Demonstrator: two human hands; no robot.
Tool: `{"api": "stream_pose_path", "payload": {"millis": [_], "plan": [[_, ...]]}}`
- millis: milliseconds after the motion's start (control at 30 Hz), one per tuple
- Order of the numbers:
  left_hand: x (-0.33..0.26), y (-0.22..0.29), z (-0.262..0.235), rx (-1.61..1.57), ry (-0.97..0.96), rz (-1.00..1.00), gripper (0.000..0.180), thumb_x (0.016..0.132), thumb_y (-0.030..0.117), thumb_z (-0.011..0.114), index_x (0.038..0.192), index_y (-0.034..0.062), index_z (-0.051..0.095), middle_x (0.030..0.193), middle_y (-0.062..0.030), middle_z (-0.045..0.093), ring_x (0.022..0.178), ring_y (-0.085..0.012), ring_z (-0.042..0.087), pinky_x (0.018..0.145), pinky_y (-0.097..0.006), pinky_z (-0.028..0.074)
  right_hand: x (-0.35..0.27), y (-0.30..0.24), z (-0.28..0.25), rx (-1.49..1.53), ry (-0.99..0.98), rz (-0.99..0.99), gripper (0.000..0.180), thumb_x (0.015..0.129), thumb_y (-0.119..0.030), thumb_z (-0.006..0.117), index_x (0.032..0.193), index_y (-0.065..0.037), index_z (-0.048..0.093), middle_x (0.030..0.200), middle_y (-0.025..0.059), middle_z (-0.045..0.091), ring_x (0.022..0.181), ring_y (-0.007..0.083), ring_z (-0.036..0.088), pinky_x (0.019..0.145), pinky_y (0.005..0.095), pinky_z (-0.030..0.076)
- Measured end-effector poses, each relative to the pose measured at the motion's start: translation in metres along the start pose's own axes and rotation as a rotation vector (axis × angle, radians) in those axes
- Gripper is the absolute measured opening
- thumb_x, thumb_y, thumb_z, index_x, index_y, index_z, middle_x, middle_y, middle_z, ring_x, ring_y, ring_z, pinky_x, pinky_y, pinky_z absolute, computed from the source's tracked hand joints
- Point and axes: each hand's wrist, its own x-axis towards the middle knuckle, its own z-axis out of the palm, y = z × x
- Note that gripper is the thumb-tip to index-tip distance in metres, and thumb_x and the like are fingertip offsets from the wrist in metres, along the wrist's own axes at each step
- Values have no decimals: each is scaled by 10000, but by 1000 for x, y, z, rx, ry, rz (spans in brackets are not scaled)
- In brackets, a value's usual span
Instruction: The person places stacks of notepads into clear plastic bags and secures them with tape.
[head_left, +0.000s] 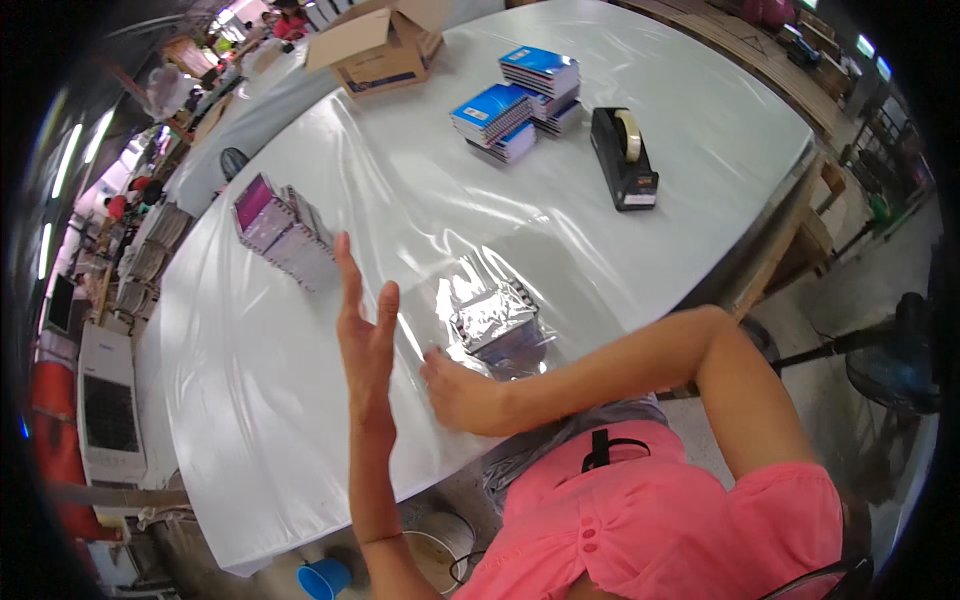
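Note:
A small stack of spiral-bound notebooks [500,338] sits on the table in front of me under shiny clear plastic film [495,302]. The film spreads out around the stack and throws bright glare. Just left of the stack, my right hand [465,393] is closed, its fingertips pinching at the near left part of the film; the arm reaches across in front of my body. My left hand [367,345] is raised farther left, fingers stretched and thumb apart, with nothing in it. Beyond it stand stacked notebooks with purple covers [283,232].
Blue notebooks [515,105] lie in several piles at the far side. A black tape dispenser [625,160] with a roll stands right of them. An open cardboard box [380,55] is at the back. Below the table's [250,440] near edge is a blue bucket [323,578].

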Motion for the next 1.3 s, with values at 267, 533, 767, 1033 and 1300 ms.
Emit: {"api": "stream_pose_path", "payload": {"millis": [267, 533, 767, 1033, 1300], "plan": [[-51, -27, -15, -186, 213, -180, 836, 904, 250, 662, 1539, 83, 144, 1593, -157, 142, 1473, -332, 102, 1176, -452, 134, 25, 78, -17, 18, -463, -10, 572, 663, -266, 822, 1161, -37, 656, 1196, 158, 632, 1033, 320, 630, 835, 461, 509], [-81, -75, 15, -223, -107, -119, 1417, 474, 664, 805, 1546, 110, 62, 1608, -141, 84, 1478, -312, 64, 1179, -463, 114, -85, 121, 87, 1455, 812, 55, 805, 616, -86, 895, 1266, -31, 423, 1196, 93, 536, 1096, 199, 563, 942, 346, 465], [-51, -78, 95, -470, -27, -268, 1485, 467, 353, 951, 1541, 143, -52, 1591, -145, 156, 1437, -291, 245, 1153, -423, 276, -48, 76, 157, 1680, 1094, 268, 943, 583, -156, 930, 1329, -25, 367, 1210, 80, 517, 1166, 175, 493, 1036, 339, 384], [-54, -80, 80, -302, -11, -109, 1241, 638, 607, 802, 1517, 8, 163, 1591, -169, 143, 1467, -318, 151, 1181, -428, 148, -54, 83, 153, 1314, 946, 270, 1031, 633, -229, 902, 1420, -4, 273, 1255, 168, 488, 1240, 282, 462, 1078, 369, 352], [-24, -8, 28, -277, -86, -22, 1005, 842, 529, 672, 1527, 31, 130, 1578, -193, 188, 1460, -313, 178, 1164, -455, 164, -114, 126, 56, 1076, 917, -46, 605, 598, -200, 855, 1155, -140, 627, 1472, 86, 394, 1397, 282, 298, 1165, 459, 227]]}}
